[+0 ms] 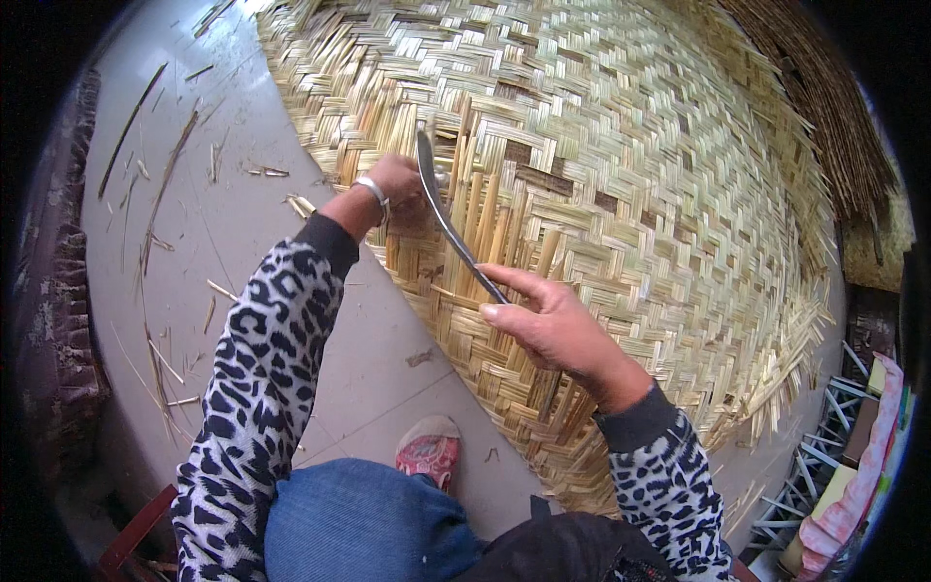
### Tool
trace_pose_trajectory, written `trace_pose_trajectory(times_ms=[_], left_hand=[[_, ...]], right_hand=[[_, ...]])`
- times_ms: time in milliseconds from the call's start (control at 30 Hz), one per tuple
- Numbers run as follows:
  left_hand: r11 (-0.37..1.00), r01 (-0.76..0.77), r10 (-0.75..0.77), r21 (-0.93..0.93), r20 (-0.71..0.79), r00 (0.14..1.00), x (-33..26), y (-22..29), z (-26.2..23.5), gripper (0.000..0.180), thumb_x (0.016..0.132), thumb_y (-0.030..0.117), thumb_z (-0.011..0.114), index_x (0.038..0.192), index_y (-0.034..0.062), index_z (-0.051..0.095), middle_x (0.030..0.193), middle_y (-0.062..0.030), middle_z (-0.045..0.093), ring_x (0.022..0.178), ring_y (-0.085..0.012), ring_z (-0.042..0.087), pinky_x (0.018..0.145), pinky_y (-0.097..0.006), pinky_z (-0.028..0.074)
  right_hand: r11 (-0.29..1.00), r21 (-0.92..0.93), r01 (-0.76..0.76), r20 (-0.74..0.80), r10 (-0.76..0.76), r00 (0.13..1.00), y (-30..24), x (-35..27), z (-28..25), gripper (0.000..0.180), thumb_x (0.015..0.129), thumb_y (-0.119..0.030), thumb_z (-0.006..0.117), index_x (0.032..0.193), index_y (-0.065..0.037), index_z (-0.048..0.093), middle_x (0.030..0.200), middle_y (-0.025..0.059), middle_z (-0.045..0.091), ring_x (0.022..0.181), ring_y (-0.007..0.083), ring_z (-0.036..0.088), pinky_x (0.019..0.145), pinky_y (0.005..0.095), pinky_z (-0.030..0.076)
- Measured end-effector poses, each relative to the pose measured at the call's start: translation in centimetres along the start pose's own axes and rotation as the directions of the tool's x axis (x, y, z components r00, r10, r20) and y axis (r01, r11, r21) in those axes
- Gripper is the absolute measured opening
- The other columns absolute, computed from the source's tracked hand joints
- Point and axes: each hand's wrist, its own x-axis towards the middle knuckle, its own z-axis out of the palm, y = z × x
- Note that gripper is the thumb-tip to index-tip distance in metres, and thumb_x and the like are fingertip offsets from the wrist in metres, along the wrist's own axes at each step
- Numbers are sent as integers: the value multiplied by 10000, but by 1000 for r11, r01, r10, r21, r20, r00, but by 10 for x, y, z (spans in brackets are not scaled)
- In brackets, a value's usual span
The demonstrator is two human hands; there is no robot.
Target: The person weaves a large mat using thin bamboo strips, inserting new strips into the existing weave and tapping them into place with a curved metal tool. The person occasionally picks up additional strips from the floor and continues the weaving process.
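A large mat (659, 184) woven from flat, pale straw-coloured strips spreads over the floor in front of me. My right hand (553, 325) grips a thin, curved metal blade (444, 215), its thumb and fingers pinching the dark lower part. The blade points up and away, its tip close to my left hand, above loose upright strips (480, 209) in the weave. At the mat's left edge, my left hand (400, 182) is closed, with its fingers curled low over the weave. What those fingers hold is hidden behind the hand and blade.
Scraps of strip and dark stalks (167, 184) litter the grey tiled floor (378, 383) on the left. A bundle of thin brown stalks (824, 107) lies at the far right. Nearer on the right stands a white metal rack (786, 500) with pink cloth (853, 495). My shoe (428, 454) is beside the mat's near edge.
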Motion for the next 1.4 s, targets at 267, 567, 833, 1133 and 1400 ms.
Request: trace_pose_trajectory(times_ms=[267, 567, 833, 1133, 1400], left_hand=[[964, 10, -39, -264, -103, 994, -19, -8, 9, 185, 947, 230, 662, 1017, 60, 679, 790, 13, 657, 570, -73, 601, 476, -231, 491], [864, 33, -121, -503, -143, 982, -23, -1, 17, 162, 967, 241, 626, 985, 84, 657, 746, 14, 602, 545, -96, 574, 482, -241, 493], [899, 152, -209, -411, -97, 973, -29, 13, 16, 194, 903, 213, 683, 782, 70, 632, 595, 13, 529, 426, -102, 467, 378, -268, 387], [938, 46, 39, 344, -234, 971, -5, 26, 17, 377, 846, 395, 725, 804, 20, 726, 696, -113, 696, 583, -225, 668, 594, -372, 536], [549, -81, 501, 832, -250, 828, -36, -3, 34, 410, 899, 508, 625, 835, 104, 592, 827, -146, 686, 785, -367, 680, 667, -485, 517]], right_hand=[[895, -445, 22, -83, -65, 994, 24, 52, -15, 560, 851, -360, 668, 1293, -20, 617, 1140, 211, 696, 1028, 283, 687, 916, 350, 512], [767, -642, -16, -107, -69, 992, 3, 72, -14, 524, 854, -342, 633, 1283, -42, 624, 1014, 197, 713, 922, 297, 696, 844, 383, 531], [618, -762, -195, -319, -96, 943, 5, 86, 26, 385, 863, -274, 584, 1195, -84, 635, 973, 213, 710, 945, 381, 688, 842, 485, 535], [538, -820, -194, -312, -137, 940, 10, 93, 26, 379, 854, -300, 564, 1184, -125, 624, 903, 199, 711, 874, 380, 695, 790, 509, 537], [438, -888, -139, -182, -59, 981, 3, 55, 35, 364, 859, -262, 558, 1147, -44, 597, 873, 222, 702, 818, 390, 695, 752, 499, 550]])
